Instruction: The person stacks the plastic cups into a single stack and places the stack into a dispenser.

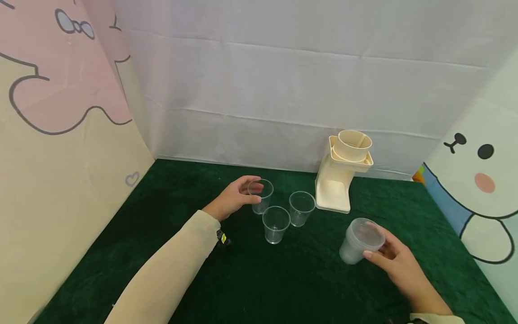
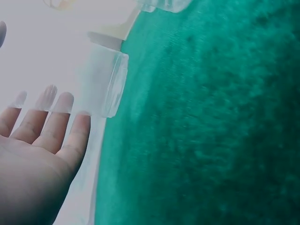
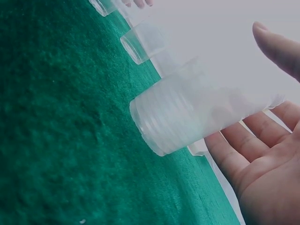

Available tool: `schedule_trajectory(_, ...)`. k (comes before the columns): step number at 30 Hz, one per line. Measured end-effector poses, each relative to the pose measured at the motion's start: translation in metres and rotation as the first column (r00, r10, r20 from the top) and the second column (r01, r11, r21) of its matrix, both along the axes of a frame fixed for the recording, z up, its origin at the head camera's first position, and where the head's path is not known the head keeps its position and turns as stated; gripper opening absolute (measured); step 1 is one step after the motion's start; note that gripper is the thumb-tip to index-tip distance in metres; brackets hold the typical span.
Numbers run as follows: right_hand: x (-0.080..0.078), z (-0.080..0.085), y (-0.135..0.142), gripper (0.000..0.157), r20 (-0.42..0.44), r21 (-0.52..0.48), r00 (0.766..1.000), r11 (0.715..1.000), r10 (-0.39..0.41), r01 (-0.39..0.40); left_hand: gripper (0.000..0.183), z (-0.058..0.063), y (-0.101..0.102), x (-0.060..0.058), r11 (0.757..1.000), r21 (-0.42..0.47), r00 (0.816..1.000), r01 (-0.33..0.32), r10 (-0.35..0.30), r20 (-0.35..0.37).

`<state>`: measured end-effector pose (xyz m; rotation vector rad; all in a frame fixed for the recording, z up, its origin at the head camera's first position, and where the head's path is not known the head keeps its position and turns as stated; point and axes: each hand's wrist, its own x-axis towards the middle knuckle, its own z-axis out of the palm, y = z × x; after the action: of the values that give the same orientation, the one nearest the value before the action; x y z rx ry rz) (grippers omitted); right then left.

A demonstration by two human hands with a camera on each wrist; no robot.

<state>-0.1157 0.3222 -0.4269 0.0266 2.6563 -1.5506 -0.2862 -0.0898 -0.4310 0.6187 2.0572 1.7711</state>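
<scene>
In the head view, my left hand (image 1: 232, 197) holds a clear plastic cup (image 1: 262, 204) near its rim, thumb in front and fingers behind. The left wrist view shows that cup (image 2: 105, 84) against the fingers (image 2: 56, 126). Two more clear cups stand close by, a nearer cup (image 1: 275, 227) and a cup to its right (image 1: 300, 209). On the right, my right hand (image 1: 398, 261) grips a stack of nested clear cups (image 1: 358, 243) between thumb and fingers. The ridged stack (image 3: 168, 115) reaches out past the fingers in the right wrist view.
A cream-coloured stand with a round top holder (image 1: 333, 180) is at the back of the table, right of the single cups. Dark green cloth (image 1: 307, 283) covers the table. A pale curtain (image 1: 259, 99) hangs behind, with printed cloth on both sides.
</scene>
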Motion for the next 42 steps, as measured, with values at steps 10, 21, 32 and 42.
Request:
schedule_trajectory(10,0.000,-0.001,0.001,0.069,-0.008,0.039,1.000,0.999,-0.001,0.002,0.065,0.026,-0.002,0.009,0.999,0.052,0.999,-0.006,0.008,-0.039)
schedule_trajectory(21,0.000,0.001,0.000,0.070,0.007,0.014,1.000,1.000,-0.004,0.004,0.062,0.043,-0.003,0.011,0.996,0.041,0.993,-0.080,0.083,-0.081)
schedule_trajectory(32,-0.001,0.000,0.001,0.071,0.009,-0.007,1.000,1.000,-0.007,0.007,0.059,0.064,0.012,0.024,0.997,0.060,0.994,-0.045,0.050,-0.097)
schedule_trajectory(42,-0.001,0.000,0.001,0.072,0.016,0.007,1.000,1.000,-0.011,0.011,0.057,0.084,0.028,0.039,0.989,0.131,0.989,0.071,-0.053,-0.135)
